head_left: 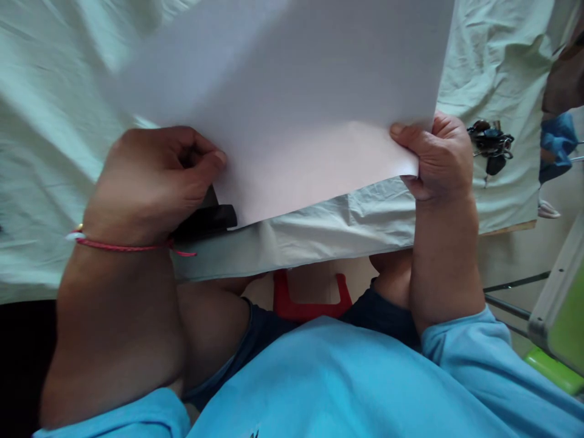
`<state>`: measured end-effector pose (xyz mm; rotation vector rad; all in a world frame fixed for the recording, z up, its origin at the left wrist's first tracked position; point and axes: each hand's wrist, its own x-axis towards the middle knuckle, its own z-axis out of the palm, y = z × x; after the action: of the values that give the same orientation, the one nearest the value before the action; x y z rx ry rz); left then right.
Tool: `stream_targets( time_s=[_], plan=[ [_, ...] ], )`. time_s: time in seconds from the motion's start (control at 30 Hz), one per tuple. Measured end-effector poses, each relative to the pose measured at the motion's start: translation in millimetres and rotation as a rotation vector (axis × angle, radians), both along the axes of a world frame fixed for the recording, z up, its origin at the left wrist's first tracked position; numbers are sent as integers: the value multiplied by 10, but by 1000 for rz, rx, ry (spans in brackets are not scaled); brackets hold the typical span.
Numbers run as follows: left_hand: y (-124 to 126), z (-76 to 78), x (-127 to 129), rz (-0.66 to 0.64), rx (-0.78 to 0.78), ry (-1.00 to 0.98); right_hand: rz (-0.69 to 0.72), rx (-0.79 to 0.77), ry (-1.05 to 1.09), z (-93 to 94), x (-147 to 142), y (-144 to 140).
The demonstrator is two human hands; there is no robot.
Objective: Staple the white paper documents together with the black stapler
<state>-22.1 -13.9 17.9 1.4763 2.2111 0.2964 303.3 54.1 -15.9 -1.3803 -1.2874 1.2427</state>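
Observation:
A large white sheet of paper point(314, 115) is held up at a tilt over the cloth, running out of view at the top. My right hand point(440, 155) grips its lower right corner, thumb on top and fingers underneath, and the corner bends there. At the left edge of the sheet, my left hand point(159, 176) is closed with thumb and index finger pinched together on the paper. A black long object with a rounded end point(207, 220) lies below that hand by the sheet's lower left corner. The hand and wrist partly cover it, so its kind is unclear.
A pale green cloth point(301, 225) with wrinkles covers the table. A bunch of keys point(495, 149) lies on it to the right of my right hand. Below the table edge is a red plastic stool point(310, 310). A folding chair point(559, 298) stands at the far right.

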Motion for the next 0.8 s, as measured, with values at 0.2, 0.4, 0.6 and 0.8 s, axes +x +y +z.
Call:
stream_targets(
  time_s=[0.2,0.4,0.6,0.8],
  plan=[
    [-2,-36,-26,-45,36,41,-27,-28,-47,30,-42,-23],
    [7,-85,-33,-49,42,43,-33,-51,-14,-13,-18,-2],
    [9,-206,0,-125,91,198,-49,-51,86,6,-54,-1],
    [-16,-174,78,-94,107,248,-68,-27,174,-39,-80,34]
  ],
)
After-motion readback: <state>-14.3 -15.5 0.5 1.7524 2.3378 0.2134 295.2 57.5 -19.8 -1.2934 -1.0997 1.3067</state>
